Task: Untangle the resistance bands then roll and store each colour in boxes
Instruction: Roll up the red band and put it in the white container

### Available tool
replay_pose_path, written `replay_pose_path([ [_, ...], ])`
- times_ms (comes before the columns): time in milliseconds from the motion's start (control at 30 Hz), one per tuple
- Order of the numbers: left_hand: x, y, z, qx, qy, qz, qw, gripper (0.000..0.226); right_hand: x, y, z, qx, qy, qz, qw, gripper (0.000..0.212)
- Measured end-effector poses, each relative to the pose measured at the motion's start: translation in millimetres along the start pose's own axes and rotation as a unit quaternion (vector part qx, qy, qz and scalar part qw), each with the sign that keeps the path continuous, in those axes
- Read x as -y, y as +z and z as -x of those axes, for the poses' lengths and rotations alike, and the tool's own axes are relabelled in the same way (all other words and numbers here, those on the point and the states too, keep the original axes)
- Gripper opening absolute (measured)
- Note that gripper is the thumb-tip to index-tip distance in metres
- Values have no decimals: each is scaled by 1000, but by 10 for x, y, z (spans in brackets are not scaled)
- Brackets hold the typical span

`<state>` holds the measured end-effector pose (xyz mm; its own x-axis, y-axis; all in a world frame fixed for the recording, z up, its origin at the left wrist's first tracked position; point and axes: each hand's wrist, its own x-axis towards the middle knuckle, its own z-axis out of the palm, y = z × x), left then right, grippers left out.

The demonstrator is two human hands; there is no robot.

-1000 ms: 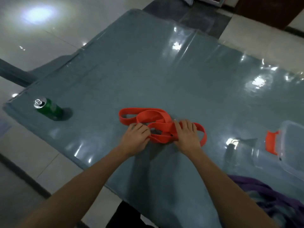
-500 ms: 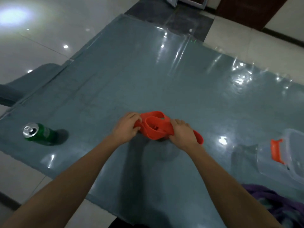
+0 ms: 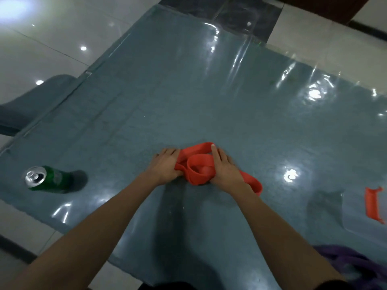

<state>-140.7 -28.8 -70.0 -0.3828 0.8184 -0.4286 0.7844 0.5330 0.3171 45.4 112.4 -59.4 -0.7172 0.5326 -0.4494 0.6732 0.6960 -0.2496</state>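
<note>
No legible text — the green can [image 3: 52, 182] label is blurred.

Green can [image 3: 52, 181] on teal table [image 3: 188, 91], purple cloth [image 3: 347, 260] nearby

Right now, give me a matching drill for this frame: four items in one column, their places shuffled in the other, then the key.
Things:
1. red band
2. green can
3. clear box
4. purple cloth

Places:
A. bottom right corner of the view
B. far left on the table
C. gripped by the left hand and the right hand
D. right edge of the view, on the table

Pairs: 1-C, 2-B, 3-D, 4-A
</note>
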Motion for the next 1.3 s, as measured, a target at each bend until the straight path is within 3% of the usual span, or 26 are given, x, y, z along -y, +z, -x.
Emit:
replay_pose_path([
  [333, -49, 3, 109, 42, 10, 65, 997, 48, -25, 64, 294, -77, 36, 38, 996, 85],
  [467, -164, 113, 284, 18, 31, 101, 994, 29, -74, 151, 548, -92, 55, -12, 994, 80],
  [633, -606, 116, 455, 2, 91, 75, 993, 34, -464, 155, 1058, -132, 68, -50, 988, 80],
  [867, -1989, 275, 709, -49, 238, 68, 968, 31, -1427, -1, 2276, -245, 138, -82, 956, 85],
  [1300, -4947, 1231, 2015, -63, 482, 10, 874, 34, -3117, 558, 5292, -355, 285, -146, 878, 93],
])
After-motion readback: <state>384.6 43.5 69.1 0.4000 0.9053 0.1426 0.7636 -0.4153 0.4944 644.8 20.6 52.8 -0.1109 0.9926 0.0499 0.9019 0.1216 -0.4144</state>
